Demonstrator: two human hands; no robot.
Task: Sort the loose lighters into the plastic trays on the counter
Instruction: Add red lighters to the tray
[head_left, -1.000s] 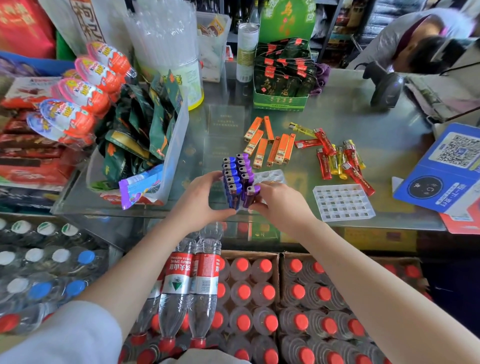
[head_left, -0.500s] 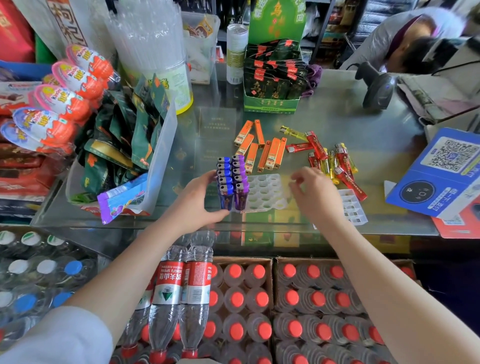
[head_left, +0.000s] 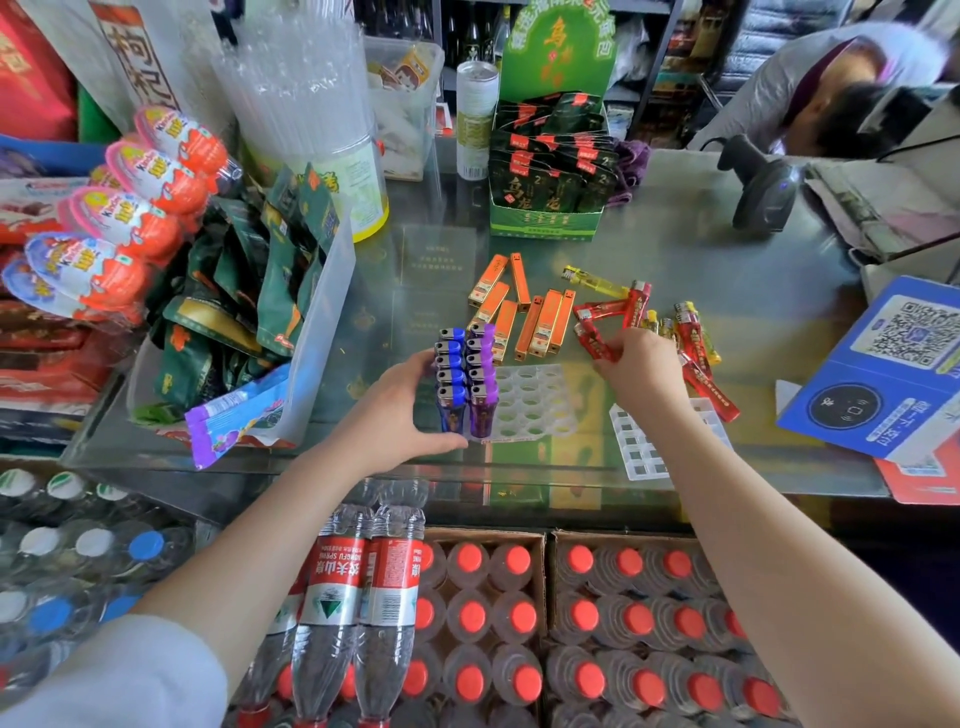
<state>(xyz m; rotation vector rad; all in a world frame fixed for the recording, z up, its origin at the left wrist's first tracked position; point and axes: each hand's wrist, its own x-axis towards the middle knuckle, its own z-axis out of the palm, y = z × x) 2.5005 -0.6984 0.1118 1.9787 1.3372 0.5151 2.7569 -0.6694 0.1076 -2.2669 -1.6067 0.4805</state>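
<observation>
A clear plastic tray (head_left: 535, 402) lies on the glass counter with two rows of blue and purple lighters (head_left: 465, 382) standing upright in its left side. My left hand (head_left: 400, 410) cups the tray's left edge against those lighters. My right hand (head_left: 641, 371) has reached into the loose pile of red and yellow lighters (head_left: 691, 338), fingers closing on a red lighter (head_left: 595, 340). Several orange lighters (head_left: 524, 312) lie flat behind the tray. A second, white tray (head_left: 644, 447) sits partly under my right forearm.
A clear bin of green snack packets (head_left: 249, 301) stands left of the tray. A green display box (head_left: 548, 176) and a barcode scanner (head_left: 761, 187) sit at the back. A blue QR-code stand (head_left: 893, 364) is at the right. Water bottles fill boxes (head_left: 519, 623) below the counter.
My right hand left the purple lighters in the tray and moved right and back to the red lighter pile. My left hand stayed at the tray's left side.
</observation>
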